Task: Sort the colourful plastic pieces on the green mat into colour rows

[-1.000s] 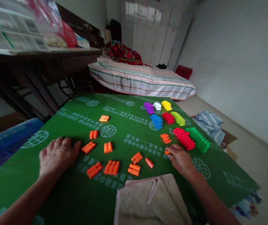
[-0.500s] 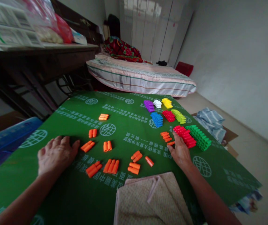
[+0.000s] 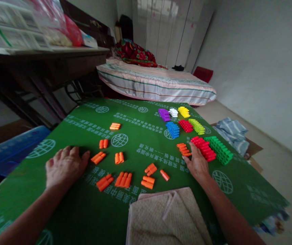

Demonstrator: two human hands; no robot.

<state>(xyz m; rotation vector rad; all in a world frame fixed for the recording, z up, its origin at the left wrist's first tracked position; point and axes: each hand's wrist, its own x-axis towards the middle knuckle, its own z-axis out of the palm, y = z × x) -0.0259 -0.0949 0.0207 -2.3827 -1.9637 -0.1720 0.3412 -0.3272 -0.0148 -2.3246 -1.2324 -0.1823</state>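
My right hand (image 3: 198, 165) is at the right of the green board, its thumb and index finger closed about the end of an orange plastic tube (image 3: 187, 154). That tube lies against the near end of a short row of orange tubes (image 3: 183, 148). Just right of my fingers stand a block of red tubes (image 3: 204, 148) and a block of green tubes (image 3: 219, 149). My left hand (image 3: 65, 166) rests palm down on the board, open and holding nothing. Nearest to it is a small orange group (image 3: 98, 158); several more orange groups (image 3: 123, 179) and a single orange tube (image 3: 164, 175) lie between my hands.
Purple (image 3: 164, 115), white (image 3: 173, 113), yellow (image 3: 184, 112), blue (image 3: 172, 129), red (image 3: 186, 126) and lime (image 3: 196, 126) tube blocks stand farther back. A folded beige cloth (image 3: 170, 217) lies at the near edge. Beyond the board (image 3: 146, 136) is a bed (image 3: 156, 81).
The orange tube at my right fingers has moved from slightly apart to against the row's near end. My left hand stays in place; the whole view has shifted slightly.
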